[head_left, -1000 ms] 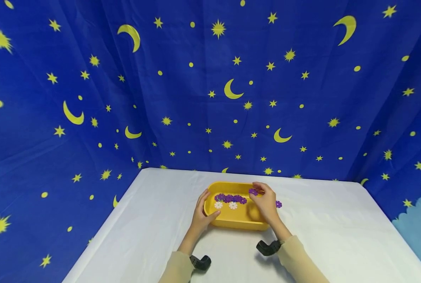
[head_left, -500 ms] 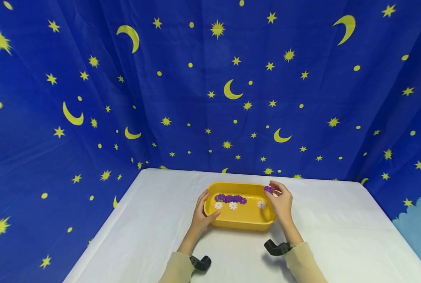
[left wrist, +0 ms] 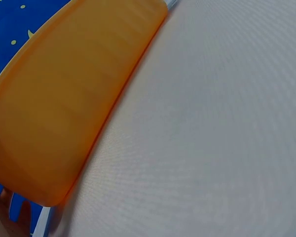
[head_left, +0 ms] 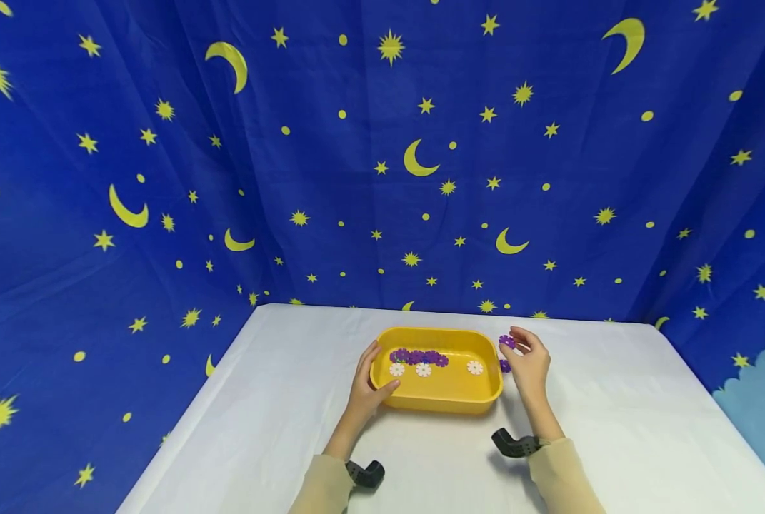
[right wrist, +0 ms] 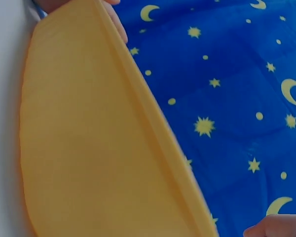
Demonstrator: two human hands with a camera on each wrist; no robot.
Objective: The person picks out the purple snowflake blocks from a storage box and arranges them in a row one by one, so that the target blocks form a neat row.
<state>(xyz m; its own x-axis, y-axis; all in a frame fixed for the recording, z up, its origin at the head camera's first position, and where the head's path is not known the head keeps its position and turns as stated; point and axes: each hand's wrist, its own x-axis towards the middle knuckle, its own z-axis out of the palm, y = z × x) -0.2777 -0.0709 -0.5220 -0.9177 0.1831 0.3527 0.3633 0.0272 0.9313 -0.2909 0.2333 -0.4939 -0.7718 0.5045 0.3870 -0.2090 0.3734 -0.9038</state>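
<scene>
A yellow plastic tub (head_left: 436,405) stands on the table in the head view. My left hand (head_left: 363,389) grips its left end, the thumb over the near rim and the fingers along the outer side. Just past the right end, my right hand (head_left: 528,363) pinches a purple flower-shaped disc (head_left: 506,341) between thumb and fingers. A second purple disc (head_left: 505,366) shows below it, right beside the tub wall. Inside lie a row of purple discs (head_left: 414,357) and three white ones, including a white disc (head_left: 475,368) at the right. The right wrist view shows only a fingertip (right wrist: 278,226).
White cloth covers the table (head_left: 279,400). A blue curtain (head_left: 356,178) with yellow stars and moons hangs behind it and at the sides. The tub's outer wall (left wrist: 64,98) fills much of the left wrist view. Each wrist wears a black camera (head_left: 513,444).
My right hand has moved right with the purple disc, from over the tub to beyond its right end, uncovering the right-hand white disc. The left hand has kept its grip.
</scene>
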